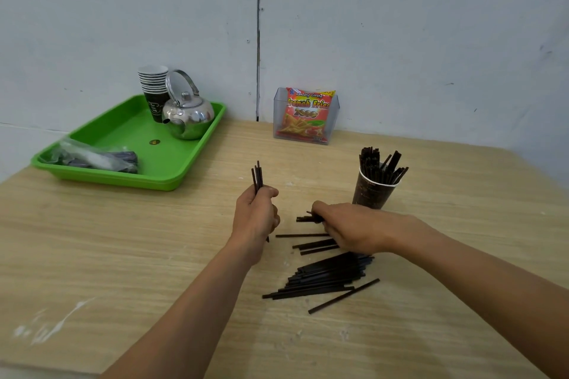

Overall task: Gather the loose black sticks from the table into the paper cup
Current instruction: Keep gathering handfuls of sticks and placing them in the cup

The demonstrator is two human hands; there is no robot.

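Wood-grain bench (123, 255) set against a pale wall carries the work. The paper cup (371, 194) stands upright and already holds a sheaf of black sticks (378, 163) that lean out past its rim.

The left hand (255, 215), well to the left of the cup, has its fingers (269, 193) clenched round a small upright bundle (258, 175). The right hand (354, 228), just in front of the cup, lies palm down, its fingers grasping a few sticks just above the bench.

On the near side of the cup, several single sticks lie apart and a loose pile (326, 277) lies flat.

Handling, as judged: the sticks are light, thin, stiff and smooth. They are likely to slide or roll, and to snap if bent. Take hold near mid-length, several together, ends aligned. Lower them end first, because the light cup could tip.
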